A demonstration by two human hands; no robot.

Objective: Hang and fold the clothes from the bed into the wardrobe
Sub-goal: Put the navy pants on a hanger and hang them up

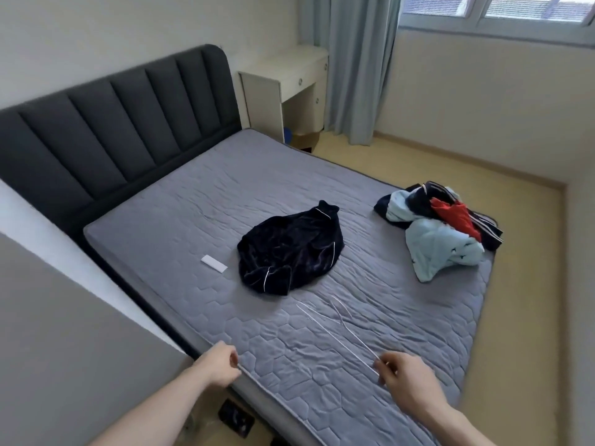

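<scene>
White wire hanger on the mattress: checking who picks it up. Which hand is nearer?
Right. The right hand touches the white wire hanger at its near end; the left hand is off to its left.

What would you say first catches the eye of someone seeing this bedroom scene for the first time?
Probably the dark velvet garment crumpled mid-mattress, stark against the grey quilted bed. Next, the heap of pale blue, navy and red clothes near the bed's far right edge. In front, the right hand pinches the end of thin white wire hangers lying on the bed.
</scene>
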